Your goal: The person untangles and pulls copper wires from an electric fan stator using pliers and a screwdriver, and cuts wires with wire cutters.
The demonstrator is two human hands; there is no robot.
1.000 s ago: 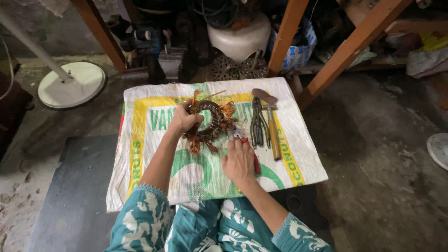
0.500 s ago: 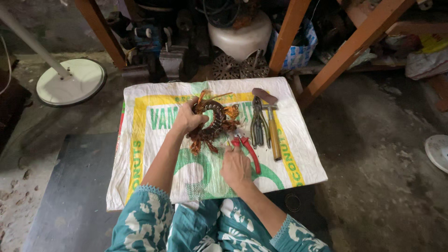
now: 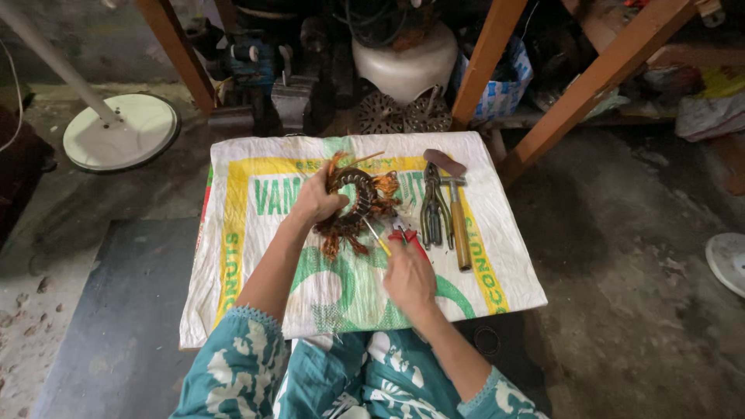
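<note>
A ring-shaped motor stator [image 3: 358, 200] with frayed copper windings lies on a white, green and yellow woven sack [image 3: 256, 256] spread on the floor. My left hand [image 3: 317, 203] grips the stator's left side. My right hand [image 3: 409, 278] holds a red-handled cutter [image 3: 402, 236] whose tip, with a thin yellow piece, points at the stator's lower right edge.
Grey pliers [image 3: 433, 209], a wooden-handled hammer [image 3: 457, 221] and a brown block [image 3: 445, 162] lie on the sack's right part. Wooden posts [image 3: 487, 58], motor parts, a white fan base [image 3: 120, 132] and a white pot [image 3: 403, 66] stand behind. A dark mat [image 3: 116, 326] lies at left.
My right hand has moved down and right, bringing the red-handled cutter into view with its tip at the stator. My left hand stays on the stator.
</note>
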